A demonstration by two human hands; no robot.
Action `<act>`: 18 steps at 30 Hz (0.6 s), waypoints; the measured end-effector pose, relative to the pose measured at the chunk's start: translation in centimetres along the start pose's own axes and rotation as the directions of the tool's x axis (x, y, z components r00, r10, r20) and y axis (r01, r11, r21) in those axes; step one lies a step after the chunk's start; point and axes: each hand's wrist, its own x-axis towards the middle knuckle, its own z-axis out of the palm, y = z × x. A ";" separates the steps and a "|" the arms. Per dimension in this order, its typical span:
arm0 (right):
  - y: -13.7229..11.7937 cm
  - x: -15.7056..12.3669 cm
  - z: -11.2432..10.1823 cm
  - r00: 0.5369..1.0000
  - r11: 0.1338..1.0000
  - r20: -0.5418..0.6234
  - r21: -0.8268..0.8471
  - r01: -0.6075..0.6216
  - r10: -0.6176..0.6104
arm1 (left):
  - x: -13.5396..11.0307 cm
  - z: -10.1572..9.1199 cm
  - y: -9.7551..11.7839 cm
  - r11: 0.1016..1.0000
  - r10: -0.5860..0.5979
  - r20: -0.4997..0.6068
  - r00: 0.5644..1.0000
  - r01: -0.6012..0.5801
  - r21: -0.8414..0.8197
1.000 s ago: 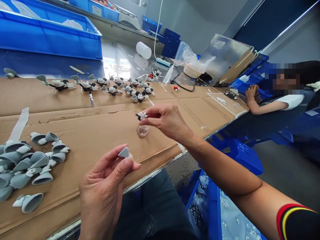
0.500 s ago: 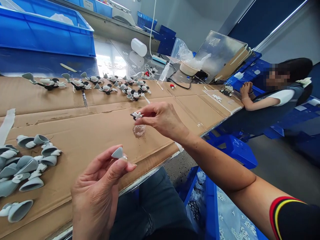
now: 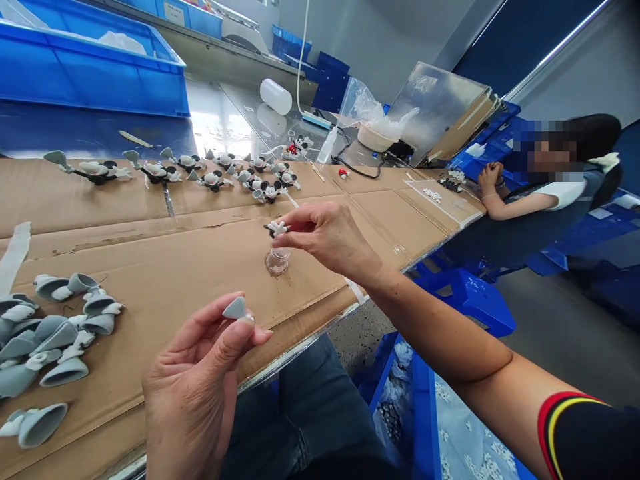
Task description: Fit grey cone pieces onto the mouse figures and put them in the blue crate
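Note:
Pinched between the thumb and fingers of my left hand (image 3: 200,383) is a small grey cone piece (image 3: 234,308), its lower end hidden by my thumb. My right hand (image 3: 333,240) grips a small black-and-white figure part (image 3: 277,229), with a white gloved hand showing; my fingers cover the rest. This part is just above a small clear cup (image 3: 277,262) standing on the cardboard (image 3: 190,267). On the left lies a pile of grey cone pieces with white hands (image 3: 65,370). Several black-and-white mouse figures (image 3: 213,180) are lined up beyond my hands.
A blue crate (image 3: 90,73) stands at the back left. Further back are a white bottle (image 3: 275,97), a squeeze bottle (image 3: 327,145) and a basket with plastic bags (image 3: 375,137). A co-worker (image 3: 540,200) sits at the right. Bins of small parts (image 3: 475,433) stand below the table edge.
The part in my right hand has shifted very slightly to the right above the cup. My left hand keeps its hold on the grey cone piece.

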 end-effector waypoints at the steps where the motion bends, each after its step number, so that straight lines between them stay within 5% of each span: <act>1: 0.2 0.0 -0.1 1.000 1.000 -0.004 0.025 -0.005 0.005 | 0.0 0.0 0.0 1.000 -0.003 0.002 1.000 0.003 -0.001; 6: 0.9 0.2 -1.0 0.993 0.954 0.069 0.279 -0.112 0.096 | 0.0 -0.1 -0.2 1.000 -0.023 0.015 1.000 0.023 -0.006; 12: 2.0 -0.5 -1.5 0.915 0.715 0.257 0.572 -0.402 0.310 | 0.1 -0.2 -0.2 0.998 -0.052 0.013 0.999 0.052 -0.017; 18: 3.4 -1.4 -1.6 0.879 0.573 0.342 0.667 -0.476 0.333 | 0.0 -0.4 -0.2 0.995 -0.096 0.019 0.995 0.097 -0.035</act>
